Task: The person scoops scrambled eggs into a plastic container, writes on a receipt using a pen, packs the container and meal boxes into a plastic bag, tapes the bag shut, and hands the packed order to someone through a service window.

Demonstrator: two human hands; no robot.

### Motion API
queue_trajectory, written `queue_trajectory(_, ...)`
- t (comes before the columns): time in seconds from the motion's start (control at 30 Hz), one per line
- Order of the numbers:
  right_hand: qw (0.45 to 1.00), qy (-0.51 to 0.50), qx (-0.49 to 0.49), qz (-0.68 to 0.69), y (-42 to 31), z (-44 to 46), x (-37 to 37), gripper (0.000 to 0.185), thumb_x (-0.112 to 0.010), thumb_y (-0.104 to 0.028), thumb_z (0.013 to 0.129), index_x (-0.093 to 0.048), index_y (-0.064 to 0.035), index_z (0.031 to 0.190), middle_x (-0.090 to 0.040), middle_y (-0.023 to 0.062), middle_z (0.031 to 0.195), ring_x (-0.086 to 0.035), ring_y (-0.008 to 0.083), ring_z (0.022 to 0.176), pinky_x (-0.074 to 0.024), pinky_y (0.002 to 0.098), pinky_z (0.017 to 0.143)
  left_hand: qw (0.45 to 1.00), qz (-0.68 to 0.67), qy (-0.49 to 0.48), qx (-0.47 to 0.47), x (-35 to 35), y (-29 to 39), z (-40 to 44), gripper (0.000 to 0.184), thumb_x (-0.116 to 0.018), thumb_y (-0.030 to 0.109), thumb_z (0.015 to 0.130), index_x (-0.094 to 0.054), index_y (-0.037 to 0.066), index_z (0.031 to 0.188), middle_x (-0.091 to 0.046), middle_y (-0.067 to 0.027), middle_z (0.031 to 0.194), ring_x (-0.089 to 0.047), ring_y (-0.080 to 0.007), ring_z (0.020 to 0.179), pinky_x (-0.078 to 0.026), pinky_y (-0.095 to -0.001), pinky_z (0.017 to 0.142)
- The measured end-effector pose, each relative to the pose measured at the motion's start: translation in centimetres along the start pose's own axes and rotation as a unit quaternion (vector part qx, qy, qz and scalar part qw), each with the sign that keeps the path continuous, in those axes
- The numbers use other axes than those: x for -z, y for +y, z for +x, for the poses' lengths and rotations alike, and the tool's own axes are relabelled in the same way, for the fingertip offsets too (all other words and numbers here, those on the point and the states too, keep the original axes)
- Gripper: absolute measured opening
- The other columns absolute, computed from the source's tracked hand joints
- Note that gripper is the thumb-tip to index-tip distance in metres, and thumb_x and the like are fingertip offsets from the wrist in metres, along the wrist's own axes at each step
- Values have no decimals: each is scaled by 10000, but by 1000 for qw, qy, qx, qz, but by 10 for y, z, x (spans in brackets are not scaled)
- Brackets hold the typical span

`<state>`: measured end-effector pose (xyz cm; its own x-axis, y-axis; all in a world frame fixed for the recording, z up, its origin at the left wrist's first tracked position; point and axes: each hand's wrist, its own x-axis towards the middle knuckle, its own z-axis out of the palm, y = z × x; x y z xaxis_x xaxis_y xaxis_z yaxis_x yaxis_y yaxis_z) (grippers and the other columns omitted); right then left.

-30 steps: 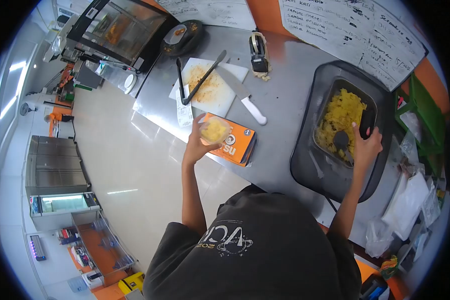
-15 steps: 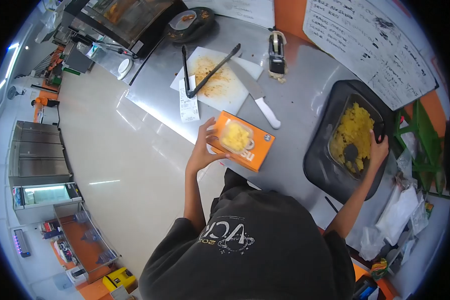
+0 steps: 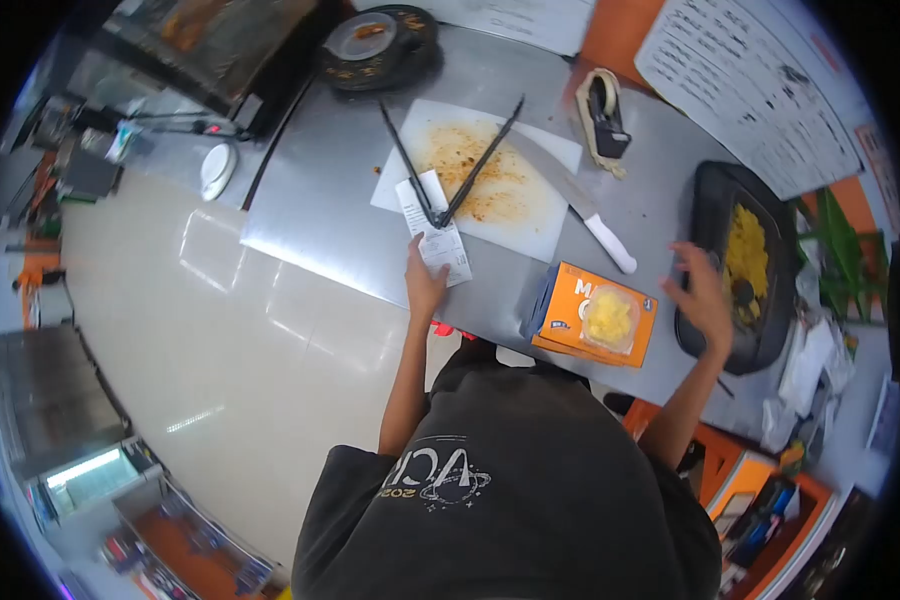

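Note:
My left hand (image 3: 426, 281) is at the lower end of a white receipt (image 3: 448, 250), fingers closed near its edge by the hinge of the black tongs (image 3: 479, 172). The tongs lie spread on a stained white cutting board (image 3: 510, 205). With its fingers apart, my right hand (image 3: 703, 300) hovers empty between an orange box (image 3: 568, 318) and the black tray (image 3: 692, 235). A small clear cup of yellow food (image 3: 611, 320) sits on the box. More yellow food (image 3: 747, 255) fills the container in the tray.
A white-handled knife (image 3: 610, 243) lies across the board's right edge. Behind it stands a tape dispenser (image 3: 605, 125). A black dish with a lid (image 3: 378, 48) is at the back left, beside a glass display case (image 3: 185, 45). Plastic bags (image 3: 806, 370) lie at the right.
The small cup has been let go on the orange box. My left hand has moved to the receipt. My right hand has come away from the yellow food container. The view has shifted left.

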<state>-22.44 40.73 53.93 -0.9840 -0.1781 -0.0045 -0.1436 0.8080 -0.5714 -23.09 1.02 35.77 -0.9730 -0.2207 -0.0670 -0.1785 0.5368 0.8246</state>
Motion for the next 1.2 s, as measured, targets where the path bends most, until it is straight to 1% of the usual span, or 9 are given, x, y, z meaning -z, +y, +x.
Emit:
queue_trajectory(0.13,988,-86,-114,49,-21,-19,-43,404,-616,-236,782,-482,-57,1119,-512,138,1058,-520,291,934,-430,357,795,901,-397,-124,121,34,6,8,598,-587,-24,749,-347,94,1284,-557,-128,960,-556,-208,883,-454,-292,768)
queue_trajectory(0.17,983,-86,-155,53,-26,-25,-46,409,-616,-249,785,-480,-57,1120,-511,137,1058,-519,291,934,-429,358,798,903,-399,-131,95,47,4,11,537,-545,-72,761,-407,77,1258,-545,-84,1001,-533,-120,868,-440,-220,735)
queue_trajectory(0.43,941,146,-297,68,-15,-96,-49,343,-567,-220,829,-482,-39,1107,-512,176,1097,-541,312,958,-436,367,796,951,-294,-90,28,134,35,32,482,-537,-48,734,-456,-13,1208,-439,-112,1263,-353,-198,1201,-250,-291,1006)
queue_trajectory(0.7,777,218,-537,-244,172,-231,-66,422,-474,-62,827,-429,-200,1223,-477,178,1173,-531,378,971,-456,447,766,946,-284,77,-139,144,107,8,302,-642,63,765,-500,39,1031,-472,-179,1152,-487,-259,1018,-430,-355,865)
queue_trajectory(0.8,754,157,-572,-282,212,-249,-67,475,-482,-103,835,-372,-259,1270,-426,163,1223,-503,395,998,-453,472,779,844,-359,6,-398,114,133,-27,403,-635,88,739,-472,21,1102,-464,-130,1139,-451,-254,1062,-423,-391,865)
queue_trajectory(0.9,751,128,-572,-305,246,-263,-70,434,-469,-154,847,-379,-278,1252,-411,157,1222,-490,379,1021,-444,491,788,866,-357,-56,-346,65,165,-87,485,-817,66,528,-490,106,883,-514,-75,968,-494,-194,915,-406,-333,790)
queue_trajectory(1.0,789,93,-502,-340,265,-270,-63,338,-450,-174,857,-416,-211,1191,-444,145,1161,-493,352,1015,-436,480,795,824,-193,-280,-453,8,211,-124,387,-749,1,617,-547,87,936,-570,-73,896,-541,-216,832,-390,-332,778)
queue_trajectory(1.1,832,49,-392,-390,284,-280,-54,317,-427,-163,848,-425,-122,1163,-503,128,1071,-523,315,959,-448,449,769,806,-261,-416,-330,-90,245,-169,430,-612,-1,739,-507,36,1154,-453,-144,1117,-469,-282,1030,-363,-332,879)
queue_trajectory(1.2,863,43,-347,-365,291,-306,-51,302,-428,-154,851,-430,-54,1136,-547,133,950,-567,312,834,-478,415,679,845,-204,-391,-302,-186,196,-205,566,-627,10,711,-408,33,1233,-420,-176,1158,-449,-324,1066,-358,-353,911)
